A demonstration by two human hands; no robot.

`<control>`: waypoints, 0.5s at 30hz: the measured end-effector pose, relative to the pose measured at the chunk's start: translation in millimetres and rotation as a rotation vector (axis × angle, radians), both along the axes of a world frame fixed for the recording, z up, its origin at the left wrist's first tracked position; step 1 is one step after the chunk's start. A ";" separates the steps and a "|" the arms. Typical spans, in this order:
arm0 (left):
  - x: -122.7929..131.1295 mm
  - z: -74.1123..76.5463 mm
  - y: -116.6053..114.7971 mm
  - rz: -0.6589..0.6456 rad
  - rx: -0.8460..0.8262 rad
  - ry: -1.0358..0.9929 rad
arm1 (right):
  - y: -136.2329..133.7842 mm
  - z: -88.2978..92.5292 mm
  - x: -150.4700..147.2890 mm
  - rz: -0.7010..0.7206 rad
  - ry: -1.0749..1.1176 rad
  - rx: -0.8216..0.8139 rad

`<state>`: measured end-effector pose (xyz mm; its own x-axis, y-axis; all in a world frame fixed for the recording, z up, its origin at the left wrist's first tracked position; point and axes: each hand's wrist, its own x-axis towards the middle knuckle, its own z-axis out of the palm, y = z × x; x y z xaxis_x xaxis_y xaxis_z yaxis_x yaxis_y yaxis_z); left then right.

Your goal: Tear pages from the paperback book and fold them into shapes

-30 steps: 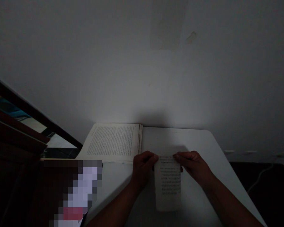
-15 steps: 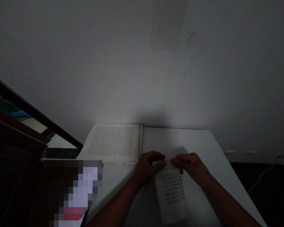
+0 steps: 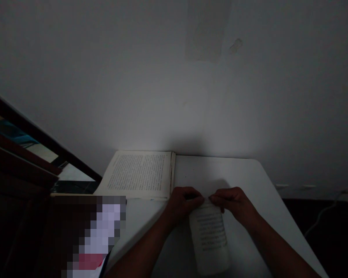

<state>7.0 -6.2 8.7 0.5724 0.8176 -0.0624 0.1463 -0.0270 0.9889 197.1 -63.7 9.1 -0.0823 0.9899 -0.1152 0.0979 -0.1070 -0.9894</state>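
Between my hands is a folded, printed sheet of paper (image 3: 210,239), its lower part reaching toward the near side of the table. My left hand (image 3: 185,200) pinches the sheet's top left corner between thumb and fingers. At the top right corner, my right hand (image 3: 230,200) pinches the same edge, its fingers curled under. The two sets of fingertips are a small gap apart. Dim light hides how many layers the paper has.
A worn stack of printed pages (image 3: 139,173) lies at the table's back left, against the wall. The white table (image 3: 278,227) has a rounded far right corner. Left of it stand dark wooden furniture (image 3: 17,166) and a blurred-out item (image 3: 101,227). A pale cable (image 3: 321,216) hangs at right.
My left fingers have closed down onto the paper's top edge, where they stood more apart before. My right hand and the sheet have hardly moved.
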 end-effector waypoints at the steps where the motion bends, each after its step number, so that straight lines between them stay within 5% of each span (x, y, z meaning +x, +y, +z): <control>1: -0.9 -0.5 0.7 0.012 -0.011 0.001 | 0.0 0.5 1.6 -0.018 0.010 -0.003; 15: -4.4 -9.9 2.1 0.097 -0.106 -0.066 | 2.7 -3.5 6.5 -0.001 0.076 -0.092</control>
